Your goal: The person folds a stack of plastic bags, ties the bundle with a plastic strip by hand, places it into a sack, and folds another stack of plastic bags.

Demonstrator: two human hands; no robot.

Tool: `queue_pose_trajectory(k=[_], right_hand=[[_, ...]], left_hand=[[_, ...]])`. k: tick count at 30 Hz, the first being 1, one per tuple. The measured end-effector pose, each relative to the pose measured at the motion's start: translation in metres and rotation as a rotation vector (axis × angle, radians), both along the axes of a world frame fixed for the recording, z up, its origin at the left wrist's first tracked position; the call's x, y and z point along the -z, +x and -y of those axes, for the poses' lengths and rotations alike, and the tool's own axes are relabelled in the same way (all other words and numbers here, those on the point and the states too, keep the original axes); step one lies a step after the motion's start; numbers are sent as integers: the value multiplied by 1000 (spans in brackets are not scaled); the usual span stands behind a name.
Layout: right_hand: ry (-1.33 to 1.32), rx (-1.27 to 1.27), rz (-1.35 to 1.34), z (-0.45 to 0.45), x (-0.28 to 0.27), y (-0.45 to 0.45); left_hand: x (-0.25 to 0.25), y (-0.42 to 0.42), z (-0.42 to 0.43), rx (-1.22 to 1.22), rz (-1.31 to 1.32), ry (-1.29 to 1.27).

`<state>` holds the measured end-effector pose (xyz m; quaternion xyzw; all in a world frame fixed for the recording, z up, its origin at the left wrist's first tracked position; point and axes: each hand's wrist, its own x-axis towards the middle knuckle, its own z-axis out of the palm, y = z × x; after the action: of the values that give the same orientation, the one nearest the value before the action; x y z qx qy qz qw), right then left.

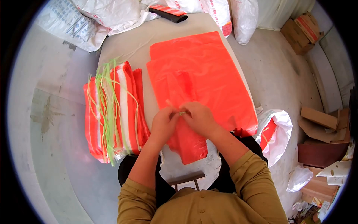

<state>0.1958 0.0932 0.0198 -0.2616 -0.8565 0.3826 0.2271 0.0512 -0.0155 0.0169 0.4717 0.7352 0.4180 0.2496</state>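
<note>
My left hand (165, 122) and my right hand (200, 118) meet over the near edge of a stack of red plastic bags (209, 74). The fingertips of both are pinched around a small pale-green tie strip (182, 113). Under the hands, red plastic is gathered, and its loose part (188, 143) hangs over the table's near edge between my knees. To the left lies a folded pile of red-and-white striped bags (124, 93), with many thin green strips (108, 100) draped across it.
The pale table (130, 44) carries both piles. White printed sacks (108, 15) and a dark roll-like bundle (169, 14) are at its far end. On the right are an open white sack (281, 119) and cardboard boxes (320, 121). A wooden stool (186, 178) shows below me.
</note>
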Motion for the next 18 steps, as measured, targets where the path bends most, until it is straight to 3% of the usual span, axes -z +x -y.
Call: queue_pose_trajectory(k=[2,5,8,11,13,17,18], right_hand=[[-346,14,52,3,-23,0],[-513,-110,-112,-5,4,2],[-406,-142,-84,-8,-2,4],[128,-207,-111,-13,14,5],[-111,-89,86,-4,-10,11],[-470,53,332,-6,-42,15],[-294,29,231,-9,-34,21]], left_hand=[[-2,0,-2,-16,-10,-23],[-12,3,-4,-36,47,-40],[-15,4,-5,-35,51,-62],[-4,-1,-4,-67,-96,-30],[7,-8,-3,-153,-345,-25],[-5,-24,-1,-279,-372,-36],[-14,-19,-2,-329,-307,12]])
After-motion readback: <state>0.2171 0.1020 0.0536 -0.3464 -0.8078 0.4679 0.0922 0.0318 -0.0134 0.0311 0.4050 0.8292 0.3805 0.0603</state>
